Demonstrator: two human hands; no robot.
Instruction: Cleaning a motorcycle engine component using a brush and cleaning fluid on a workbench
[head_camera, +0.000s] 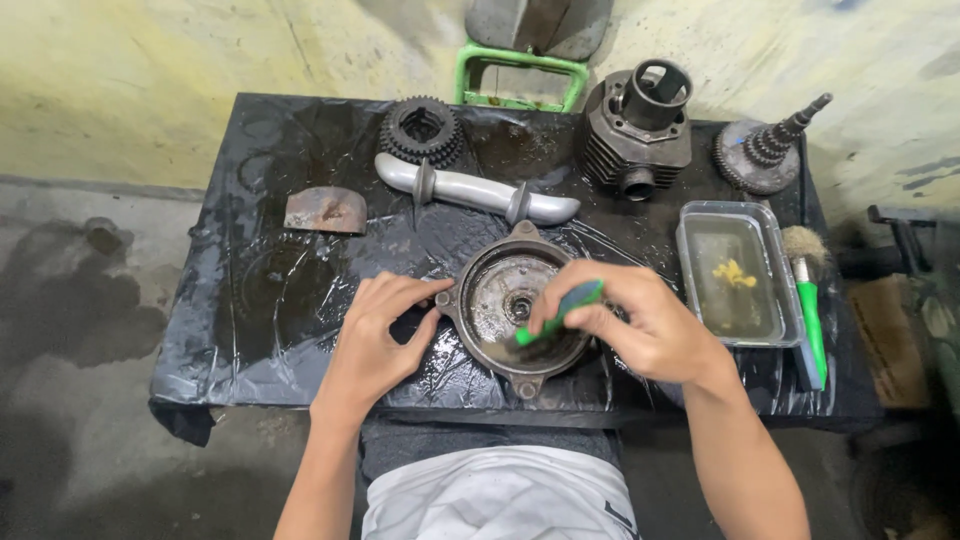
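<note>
Clearly heavy and oily, the round metal cover (515, 310) looks slippery. Left hand (378, 335) pinches its rim lug; right hand (640, 320), over the cover, grips a green brush (560, 312).

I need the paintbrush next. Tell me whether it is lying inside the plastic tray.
No, the paintbrush lies on the black sheet just right of the plastic tray, outside its rim.

round cover (500, 300): dark grey, grimy
small brush (560, 312): green handle
table sheet (260, 300): glossy black
curved pipe (475, 190): pale silver
tray (695, 285): clear, yellow bit inside
paintbrush (812, 315): green handle, tan bristles
flat plate (326, 211): rusty brown
</note>
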